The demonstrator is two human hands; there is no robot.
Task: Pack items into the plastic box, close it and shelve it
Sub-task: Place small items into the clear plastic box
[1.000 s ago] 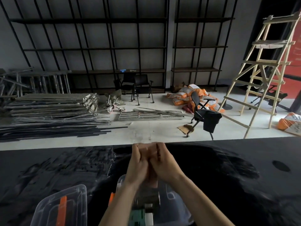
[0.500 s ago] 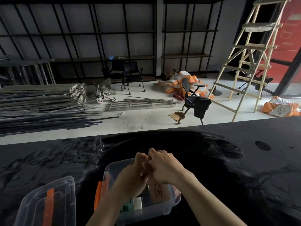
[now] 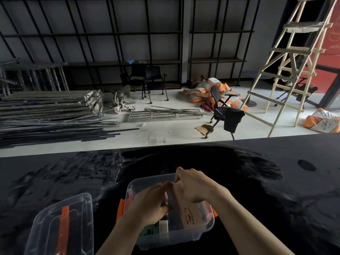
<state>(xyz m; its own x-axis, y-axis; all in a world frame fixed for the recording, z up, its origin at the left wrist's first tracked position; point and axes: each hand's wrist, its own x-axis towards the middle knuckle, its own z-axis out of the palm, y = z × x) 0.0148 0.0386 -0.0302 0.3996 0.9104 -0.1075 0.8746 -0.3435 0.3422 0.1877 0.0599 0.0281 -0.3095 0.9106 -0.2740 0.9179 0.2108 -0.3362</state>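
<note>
Box: clear plastic storage box with orange side latches sits open on the table, near its front edge, directly below the camera.
Contents: a tan cardboard carton with printed marks stands tilted along the right side; a small white block and a green printed pack lie at the near left.
Right hand: right hand curled over the carton's top end, fingers closed on it.
Left hand: left hand inside the box beside the carton, fingers bent inward — whether they pinch anything, I cannot tell.
Lid: transparent plastic lid with an orange strip lies apart, to the left of the box.
Risk 1: carton is tilted and looks tall; if left riding above the rim, the lid probably will not seat or latch.
Risk 2: pushing it down hard could crush the smaller items or skid the light box on the slick top.
Risk 3: lid rests close to the near edge — an elbow could knock it off.
Surface: glossy black table top, smeared and streaked.
Room: pale floor with stacked metal bars, black office chair, wooden ladder, orange sacks, bare black wall shelving.
</note>
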